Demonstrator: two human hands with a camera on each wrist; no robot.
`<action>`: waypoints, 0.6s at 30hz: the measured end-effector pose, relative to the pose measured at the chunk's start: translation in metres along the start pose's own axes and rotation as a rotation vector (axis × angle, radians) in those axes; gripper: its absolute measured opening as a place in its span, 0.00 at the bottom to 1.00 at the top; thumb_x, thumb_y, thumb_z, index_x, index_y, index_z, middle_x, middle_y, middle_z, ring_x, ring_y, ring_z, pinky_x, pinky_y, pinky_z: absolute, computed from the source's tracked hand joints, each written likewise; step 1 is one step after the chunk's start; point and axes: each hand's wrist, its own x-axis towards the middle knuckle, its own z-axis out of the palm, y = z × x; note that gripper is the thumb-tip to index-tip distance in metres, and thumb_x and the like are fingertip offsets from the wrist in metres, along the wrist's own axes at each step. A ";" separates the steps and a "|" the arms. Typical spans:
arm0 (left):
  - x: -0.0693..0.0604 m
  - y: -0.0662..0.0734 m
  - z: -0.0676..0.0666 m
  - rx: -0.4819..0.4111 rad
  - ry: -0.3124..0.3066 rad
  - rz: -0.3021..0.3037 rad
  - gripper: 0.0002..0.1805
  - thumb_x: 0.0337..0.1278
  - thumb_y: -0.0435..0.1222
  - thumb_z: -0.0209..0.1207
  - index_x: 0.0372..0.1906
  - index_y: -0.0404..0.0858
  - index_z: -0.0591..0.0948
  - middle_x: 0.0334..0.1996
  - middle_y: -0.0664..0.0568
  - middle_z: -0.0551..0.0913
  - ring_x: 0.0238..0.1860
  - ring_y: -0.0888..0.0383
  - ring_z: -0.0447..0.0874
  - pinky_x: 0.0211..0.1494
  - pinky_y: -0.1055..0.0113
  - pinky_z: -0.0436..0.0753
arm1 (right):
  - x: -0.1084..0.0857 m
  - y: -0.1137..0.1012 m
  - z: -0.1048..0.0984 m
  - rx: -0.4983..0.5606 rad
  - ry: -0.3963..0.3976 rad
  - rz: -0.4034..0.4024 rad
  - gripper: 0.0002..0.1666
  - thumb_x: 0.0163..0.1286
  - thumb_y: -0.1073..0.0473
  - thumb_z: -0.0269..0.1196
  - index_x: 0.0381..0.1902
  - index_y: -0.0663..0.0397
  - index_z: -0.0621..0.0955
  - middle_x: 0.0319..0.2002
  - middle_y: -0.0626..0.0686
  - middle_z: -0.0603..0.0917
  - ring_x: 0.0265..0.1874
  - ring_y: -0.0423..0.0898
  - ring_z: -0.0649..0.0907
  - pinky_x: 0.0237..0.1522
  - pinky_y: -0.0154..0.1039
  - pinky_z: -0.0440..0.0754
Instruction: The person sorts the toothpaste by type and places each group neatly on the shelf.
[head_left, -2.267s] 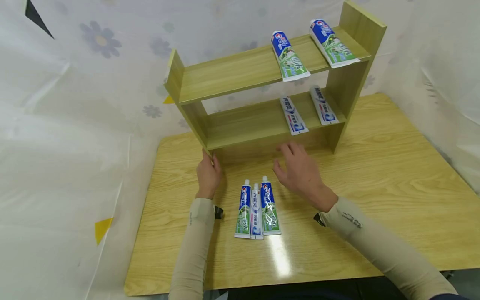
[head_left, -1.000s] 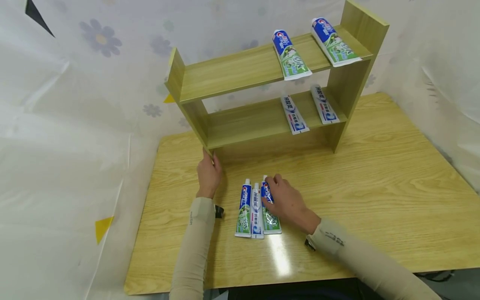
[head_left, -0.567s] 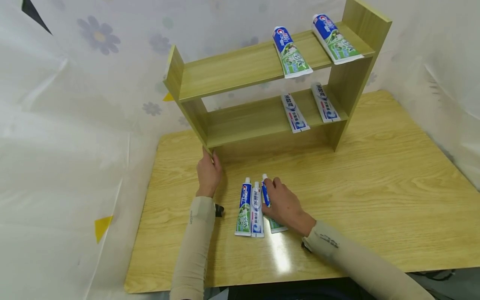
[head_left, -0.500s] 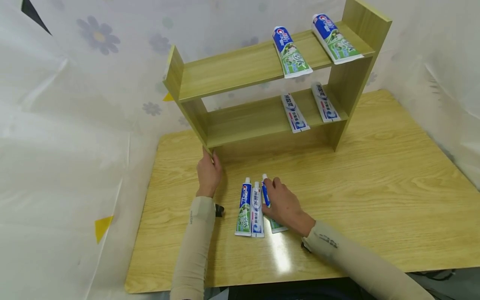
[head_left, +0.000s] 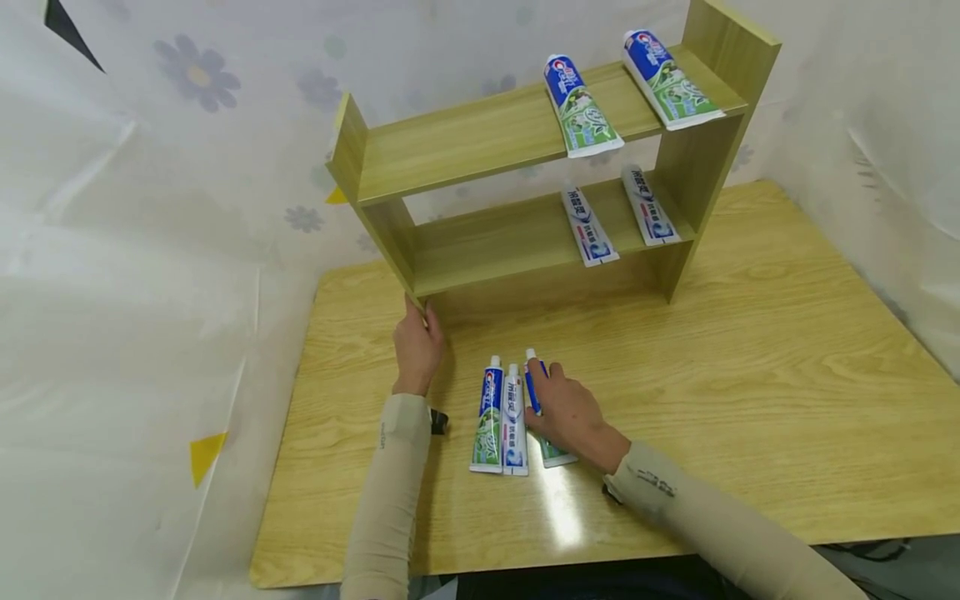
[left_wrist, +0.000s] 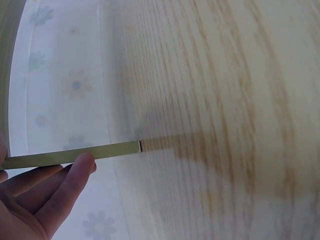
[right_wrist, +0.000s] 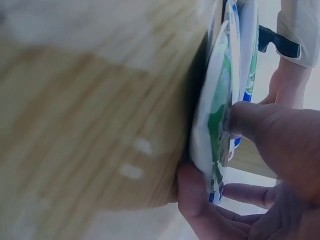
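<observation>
My right hand [head_left: 572,410] grips the rightmost green and blue toothpaste tube [head_left: 553,454], which lies slightly angled beside a white tube [head_left: 514,429] and another green and blue tube [head_left: 487,429]. In the right wrist view the thumb and fingers of my right hand [right_wrist: 270,165] are on both sides of the tube [right_wrist: 218,112]. My left hand [head_left: 417,350] pinches the lower left edge of the wooden shelf [head_left: 465,158]. The left wrist view shows the fingers of my left hand [left_wrist: 45,192] around the side panel [left_wrist: 112,150].
Two green and blue tubes [head_left: 582,117] [head_left: 670,83] lie on the upper shelf board. Two white tubes [head_left: 589,229] [head_left: 648,208] lie on the board below, toward the right. The shelf stands at the back of the wooden table [head_left: 787,375], before a flowered sheet.
My right hand has come down from near the shelf to the rightmost tube and taken hold of it. That tube's lower end has shifted right, away from the white one. My left hand stays put.
</observation>
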 end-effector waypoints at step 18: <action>0.000 -0.023 0.013 0.024 -0.021 -0.027 0.25 0.88 0.50 0.44 0.75 0.42 0.70 0.21 0.49 0.82 0.14 0.59 0.73 0.17 0.57 0.71 | -0.002 0.019 -0.014 0.183 0.012 -0.048 0.40 0.68 0.58 0.70 0.74 0.60 0.71 0.41 0.62 0.85 0.22 0.44 0.80 0.20 0.34 0.77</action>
